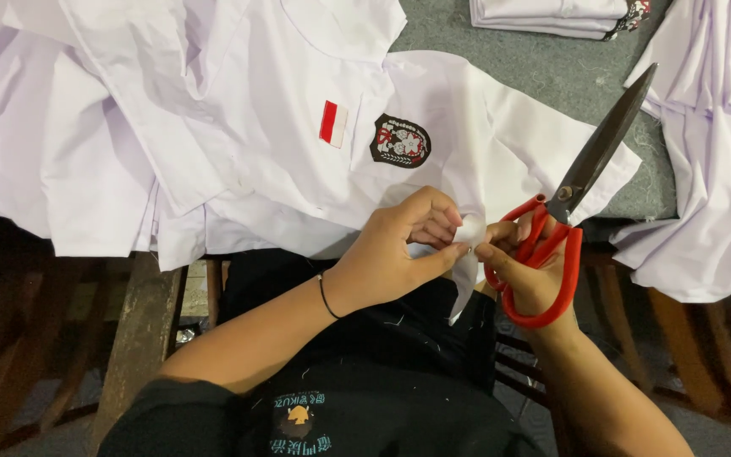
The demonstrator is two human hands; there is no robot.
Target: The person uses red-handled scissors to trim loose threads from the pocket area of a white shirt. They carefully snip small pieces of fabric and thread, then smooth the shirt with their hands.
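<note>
My left hand (pixel 403 250) pinches a corner of the white shirt (pixel 298 178) at the table's front edge, thumb and fingers closed on the cloth. My right hand (pixel 528 275) meets it from the right, fingertips on the same bit of fabric. That hand also holds large scissors (pixel 581 182) by their red handles, with the dark blades closed and pointing up and to the right. The shirt bears a small red-and-white patch (pixel 333 123) and a dark round badge (pixel 399 141) on its chest.
More white shirts lie heaped at the left (pixel 86 110) and at the right (pixel 712 169). A folded stack (pixel 552 15) sits at the far edge of the grey tabletop (pixel 552 76). Wooden table legs (pixel 141 330) and a dark floor show below.
</note>
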